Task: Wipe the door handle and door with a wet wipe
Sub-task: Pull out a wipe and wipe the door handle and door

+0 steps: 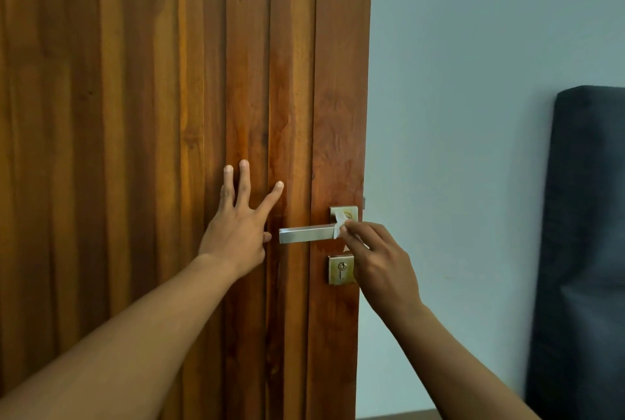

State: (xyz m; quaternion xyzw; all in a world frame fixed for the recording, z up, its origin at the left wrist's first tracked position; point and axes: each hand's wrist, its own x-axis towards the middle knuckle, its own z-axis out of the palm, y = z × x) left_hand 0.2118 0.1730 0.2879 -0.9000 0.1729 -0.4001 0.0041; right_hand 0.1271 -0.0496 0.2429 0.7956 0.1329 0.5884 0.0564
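Wet wipe (pixel 338 229): a small white piece, bunched, pressed against the door handle where the lever meets its square plate, near the door's right edge.
Door handle (pixel 306 234): a flat silver lever lying level, pointing left from a brass-coloured square plate (pixel 351 211) at the right side of the door; the wipe covers the lever's right end.
Right hand (pixel 375 259): fingertips pinched shut on the wet wipe, holding it to the handle; the back of the hand faces the camera and covers the right edge of the lock plate.
Lock plate (pixel 341 270): a brass-coloured square with a keyhole, just below the handle.
Left hand (pixel 236 226): fingers spread apart and laid flat on the wood, holding nothing, just left of the lever's free end; the thumb tip is close to that end, and whether it touches cannot be told.
Door (pixel 135 149): reddish-brown wood with upright ribbed slats, filling the left half of the view; a flat plain strip along its right side carries the handle and lock.
Wall (pixel 456 115): pale blue-grey, to the right of the door's edge.
Padded panel (pixel 585 250): dark grey fabric, upright against the wall at the far right, well apart from the door.
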